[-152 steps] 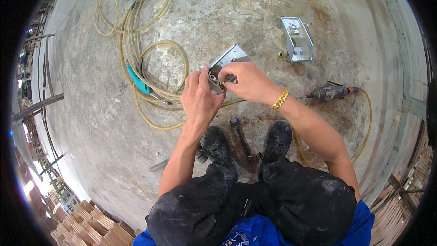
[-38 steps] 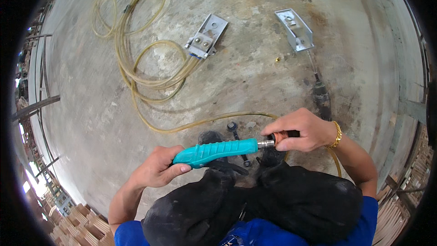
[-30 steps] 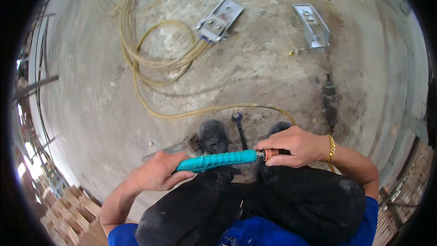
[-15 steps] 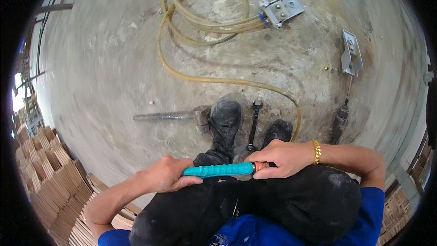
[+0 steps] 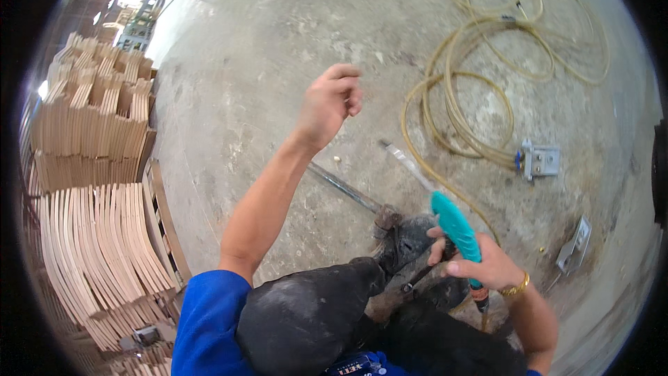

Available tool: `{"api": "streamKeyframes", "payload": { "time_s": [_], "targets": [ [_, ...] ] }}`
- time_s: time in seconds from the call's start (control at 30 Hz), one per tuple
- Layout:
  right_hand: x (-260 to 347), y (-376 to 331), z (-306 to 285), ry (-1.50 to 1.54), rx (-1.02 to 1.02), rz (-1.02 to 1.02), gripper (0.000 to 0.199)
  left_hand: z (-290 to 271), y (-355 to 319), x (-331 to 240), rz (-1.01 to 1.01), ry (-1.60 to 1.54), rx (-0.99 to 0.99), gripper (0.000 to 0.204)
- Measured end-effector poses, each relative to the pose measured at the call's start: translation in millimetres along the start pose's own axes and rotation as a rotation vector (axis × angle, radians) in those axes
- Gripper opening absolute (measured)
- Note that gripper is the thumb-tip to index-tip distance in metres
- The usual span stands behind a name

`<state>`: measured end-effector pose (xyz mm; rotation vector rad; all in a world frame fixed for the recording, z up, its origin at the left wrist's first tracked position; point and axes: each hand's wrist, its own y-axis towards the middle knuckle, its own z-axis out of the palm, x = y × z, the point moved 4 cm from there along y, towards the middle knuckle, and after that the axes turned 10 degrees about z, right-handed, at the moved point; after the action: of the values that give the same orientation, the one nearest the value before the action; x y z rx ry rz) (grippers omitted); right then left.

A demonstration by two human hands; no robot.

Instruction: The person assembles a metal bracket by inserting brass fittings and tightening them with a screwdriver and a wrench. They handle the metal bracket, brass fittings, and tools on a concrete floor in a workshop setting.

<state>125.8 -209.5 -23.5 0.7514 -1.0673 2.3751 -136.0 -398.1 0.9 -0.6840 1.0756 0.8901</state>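
Note:
My right hand (image 5: 487, 267), with a gold bracelet at the wrist, is closed around a tool with a teal ribbed grip (image 5: 456, 226). The tool tilts up and left, its orange-banded end (image 5: 479, 295) pointing down, where a yellowish hose shows. A pale, blurred narrow strip (image 5: 410, 166) lies off the teal end; I cannot tell whether it is attached. My left hand (image 5: 327, 106) is raised over the floor, away from the tool, fingers curled; whatever is inside them, if anything, is hidden. A hammer (image 5: 387, 218) lies by my shoe, its handle pointing up-left.
Clear yellowish hose (image 5: 452, 97) loops across the concrete floor to a grey metal pedal-like block (image 5: 541, 160). A second metal bracket (image 5: 574, 245) lies farther right. Stacks of curved wooden slats (image 5: 104, 244) stand on the left. A wrench (image 5: 417, 278) is partly hidden between my legs.
My left hand has let go of the teal grip and swung up and away. The tool, still in my right hand, has turned from level to steeply tilted. The view has shifted left.

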Motion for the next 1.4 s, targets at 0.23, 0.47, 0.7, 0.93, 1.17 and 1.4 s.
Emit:
{"api": "streamKeyframes", "payload": {
  "time_s": [0.23, 0.47, 0.7, 0.93, 1.17, 1.4],
  "targets": [
    [27.0, -4.0, 12.5, -0.272, -0.272, -0.292, 0.033, 5.5, -39.8, 36.4, 0.028, -0.254, -0.074, 0.023],
    [46.8, 6.5, 26.1, -0.546, -0.274, -0.166, 0.038, -20.3, -47.1, 46.9, -0.005, -0.317, -0.043, 0.031],
    [58.6, 10.5, 28.1, -0.666, -0.352, -0.213, 0.05, -19.0, -48.9, 55.9, 0.008, -0.245, -0.193, 0.029],
    [76.4, 11.4, 25.8, -0.72, -0.369, -0.236, 0.044, -23.4, -54.5, 57.6, -0.013, -0.36, -0.445, 0.022],
    [92.3, 33.7, 30.5, -0.852, -0.363, -0.171, 0.029, -26.9, -58.7, 59.6, 0.042, -0.57, -0.59, 0.019],
    [92.4, 46.1, 30.6, -0.813, -0.345, -0.121, 0.029, -39.3, -60.5, 66.0, 0.061, -0.55, -0.723, 0.02]
  ]
}}
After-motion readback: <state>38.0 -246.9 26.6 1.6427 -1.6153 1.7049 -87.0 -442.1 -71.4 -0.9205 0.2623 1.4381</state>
